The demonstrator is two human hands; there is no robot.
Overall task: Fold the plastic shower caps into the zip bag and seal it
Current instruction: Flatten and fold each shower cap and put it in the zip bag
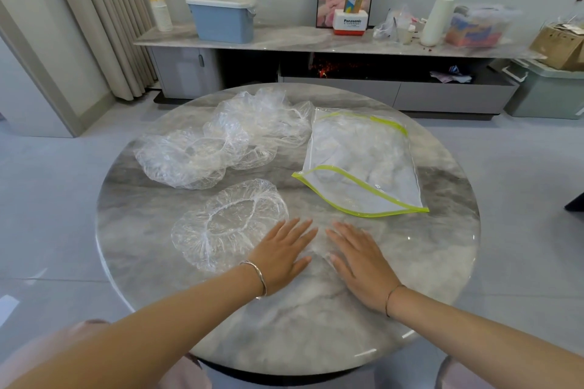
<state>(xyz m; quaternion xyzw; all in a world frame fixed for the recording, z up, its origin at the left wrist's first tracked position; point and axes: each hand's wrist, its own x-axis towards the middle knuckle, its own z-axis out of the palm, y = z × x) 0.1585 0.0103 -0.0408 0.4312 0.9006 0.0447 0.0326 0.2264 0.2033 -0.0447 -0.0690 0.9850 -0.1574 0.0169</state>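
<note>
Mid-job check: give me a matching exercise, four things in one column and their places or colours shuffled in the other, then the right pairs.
Things:
1. zip bag
2. single shower cap
3. heap of shower caps
4. lidded bin

Matches:
A. blue, on the sideboard behind the table
B. next to the left hand
C. yellow-green trim, on the table's right side
D. far part of the table, left of the bag

Pairs: 1-C; 2-B; 3-D; 4-A

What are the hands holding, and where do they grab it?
Nothing. The left hand and right hand lie flat and open on the table; neither grips anything.
</note>
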